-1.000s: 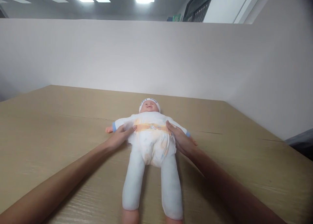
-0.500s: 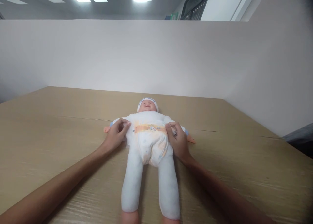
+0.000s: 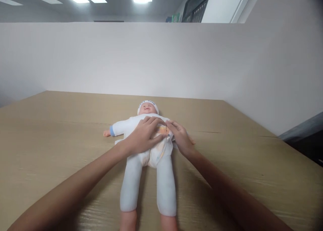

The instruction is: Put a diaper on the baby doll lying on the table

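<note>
A baby doll (image 3: 166,187) in a white suit and printed cap lies on its back, its legs toward me. Around its hips is a white diaper (image 3: 161,153) with an orange band at the waist. My left hand (image 3: 145,133) lies across the diaper's front, fingers stretched out over the waistband and thumb apart below. At the diaper's right side, my right hand (image 3: 180,135) has its fingers closed on the edge near the waist. The fingertips of both hands nearly meet there. My left hand covers the left part of the band.
The doll rests on a wooden table (image 3: 63,150) with thin seams in its top. A pale partition (image 3: 126,59) rises behind the table and along the right. A dark object (image 3: 308,140) shows past the table's right edge.
My left hand has moved from the diaper's left side across its front to the right, its fingers now stretched out. My right hand stays at the right side. The view has shifted slightly.
</note>
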`<state>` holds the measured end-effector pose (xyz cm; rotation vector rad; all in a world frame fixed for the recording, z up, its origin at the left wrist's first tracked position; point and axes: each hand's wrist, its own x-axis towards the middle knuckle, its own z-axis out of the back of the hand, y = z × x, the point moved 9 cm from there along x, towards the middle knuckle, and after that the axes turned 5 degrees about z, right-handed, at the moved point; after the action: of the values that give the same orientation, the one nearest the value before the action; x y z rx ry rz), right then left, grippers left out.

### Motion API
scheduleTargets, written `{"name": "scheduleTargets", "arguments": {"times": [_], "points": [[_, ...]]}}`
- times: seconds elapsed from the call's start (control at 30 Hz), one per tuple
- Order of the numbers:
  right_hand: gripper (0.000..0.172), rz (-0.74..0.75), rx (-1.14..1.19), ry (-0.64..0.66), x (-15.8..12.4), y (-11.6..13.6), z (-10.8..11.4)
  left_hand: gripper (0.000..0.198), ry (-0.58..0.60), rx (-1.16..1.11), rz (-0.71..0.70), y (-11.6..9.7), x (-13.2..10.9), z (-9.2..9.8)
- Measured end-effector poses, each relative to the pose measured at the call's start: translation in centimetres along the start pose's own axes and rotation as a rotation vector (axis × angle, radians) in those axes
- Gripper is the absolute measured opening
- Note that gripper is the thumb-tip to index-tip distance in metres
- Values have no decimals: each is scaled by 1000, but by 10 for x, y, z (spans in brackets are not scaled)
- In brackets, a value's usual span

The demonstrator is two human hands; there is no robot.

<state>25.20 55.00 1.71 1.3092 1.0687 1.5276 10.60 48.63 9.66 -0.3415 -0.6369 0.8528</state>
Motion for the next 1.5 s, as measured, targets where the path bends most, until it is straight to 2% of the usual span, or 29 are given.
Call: {"name": "scheduleTargets", "arguments": {"times": [0.17, 0.27, 0.33, 0.43, 0.5, 0.67, 0.8, 0.97, 1.13, 1.23, 1.37, 1.5], "points": [[50, -191, -10, 212, 2, 1, 10, 38, -13, -36, 95, 21, -2, -5], [50, -290, -60, 377, -4, 5, 19, 38, -21, -35, 98, 23, -4, -5], [48, -303, -151, 443, -5, 8, 28, 37, -23, -37, 92, 22, -5, -6], [50, -280, -270, 424, -3, 15, 43, 35, -30, -40, 101, 24, -4, -7], [54, -269, -297, 398, -4, 19, 44, 33, -36, -33, 102, 24, -5, -6], [63, -312, -367, 426, -17, 15, 25, 30, -50, -7, 75, 21, -6, -5], [61, -335, -242, 534, -20, 7, 15, 30, -44, -7, 75, 22, -7, -5], [63, -376, -169, 513, -14, 4, 28, 30, -25, -22, 106, 27, -6, -6], [59, -355, -132, 512, -15, 10, 28, 28, -26, -43, 96, 28, -7, -5], [62, -400, -205, 538, -15, 5, 38, 26, -32, -52, 91, 28, -8, -5], [64, -348, -355, 522, -7, 10, 60, 25, -34, -63, 110, 29, -8, -5], [62, -337, -478, 546, -15, 11, 63, 26, -50, -77, 116, 29, -8, -5]]}}
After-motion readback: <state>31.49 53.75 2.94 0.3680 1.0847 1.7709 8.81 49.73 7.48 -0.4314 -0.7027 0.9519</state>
